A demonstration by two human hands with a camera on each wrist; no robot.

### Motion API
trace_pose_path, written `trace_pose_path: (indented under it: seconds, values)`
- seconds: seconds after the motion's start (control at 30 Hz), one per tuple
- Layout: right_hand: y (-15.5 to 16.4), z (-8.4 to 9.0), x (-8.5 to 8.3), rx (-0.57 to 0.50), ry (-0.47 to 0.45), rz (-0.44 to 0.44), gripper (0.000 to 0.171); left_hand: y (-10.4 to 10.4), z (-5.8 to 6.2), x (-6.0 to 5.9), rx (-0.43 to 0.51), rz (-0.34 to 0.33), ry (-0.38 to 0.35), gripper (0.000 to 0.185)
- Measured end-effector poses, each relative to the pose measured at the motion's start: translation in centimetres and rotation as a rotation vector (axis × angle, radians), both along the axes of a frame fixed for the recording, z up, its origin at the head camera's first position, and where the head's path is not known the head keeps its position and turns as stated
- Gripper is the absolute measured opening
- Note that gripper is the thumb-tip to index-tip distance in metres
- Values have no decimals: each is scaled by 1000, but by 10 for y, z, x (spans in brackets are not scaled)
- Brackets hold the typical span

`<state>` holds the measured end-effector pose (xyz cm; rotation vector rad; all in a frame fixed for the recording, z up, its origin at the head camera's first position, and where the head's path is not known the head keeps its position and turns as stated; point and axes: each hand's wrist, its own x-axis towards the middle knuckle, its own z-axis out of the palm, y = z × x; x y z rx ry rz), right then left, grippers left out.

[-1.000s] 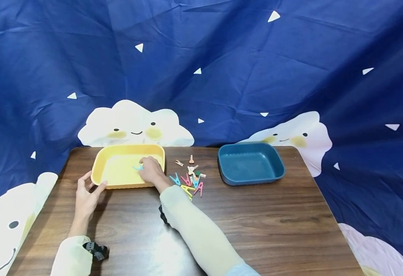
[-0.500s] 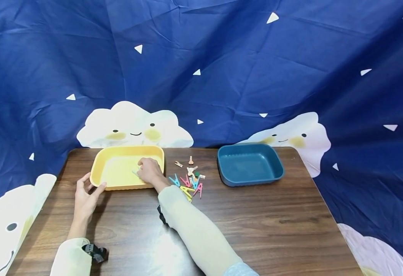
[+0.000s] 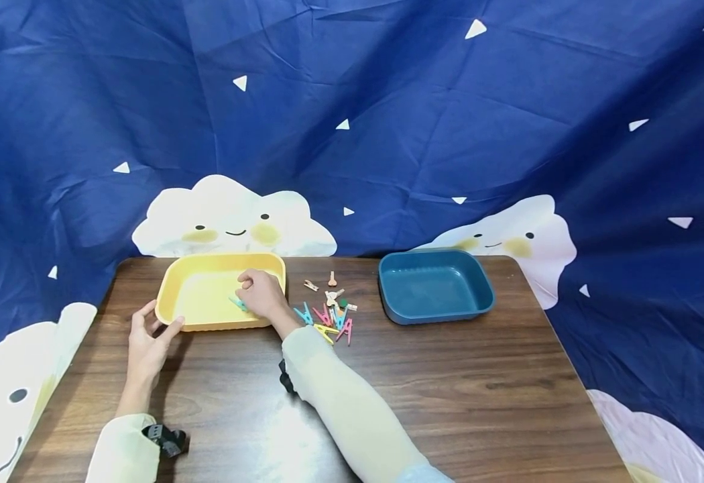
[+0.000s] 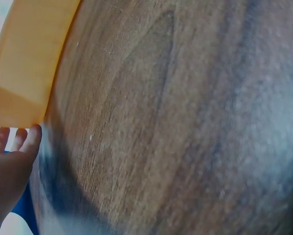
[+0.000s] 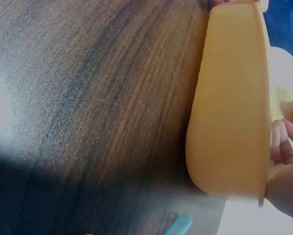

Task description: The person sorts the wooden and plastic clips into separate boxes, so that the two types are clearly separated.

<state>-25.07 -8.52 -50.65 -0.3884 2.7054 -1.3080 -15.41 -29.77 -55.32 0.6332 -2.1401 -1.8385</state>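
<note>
A shallow yellow plastic basin (image 3: 173,295) stands at the back left of the table. My left hand (image 3: 147,349) holds its near left corner, thumb on the front wall and fingers on the left side. Inside the basin lies a light blue clothespin (image 3: 238,304). Just above and to its right is my right hand (image 3: 261,295), its fingers loosely bent over the basin. In the right wrist view its fingertips (image 5: 279,137) show nothing between them. Right of the basin, several clothespins lie in a loose pile, among them a yellow clothespin (image 3: 326,333) and a pink clothespin (image 3: 345,330).
A dark teal basin (image 3: 436,295) sits at the back right of the brown wooden table (image 3: 448,389). Small wooden clothespins (image 3: 311,286) lie behind the coloured ones. A blue cloth (image 3: 388,100) with clouds hangs behind the table.
The light blue clothespin was at my right fingertips; now it lies lower in the yellow basin, apart from them. My right hand has risen slightly. The left hand stays at the corner.
</note>
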Motion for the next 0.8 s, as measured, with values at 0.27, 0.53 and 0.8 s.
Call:
trace_pose_path:
  seconds: [0.27,0.53,0.8]
  values:
    - [13,10,6,-107,26,-15,23,2,0,6,27,18,10,73]
    - [33,18,10,-180,-16,8,26,2,-2,8,30,20,-11,73]
    - [60,35,14,-212,-50,36,34,2,0,0,30,17,10,73]
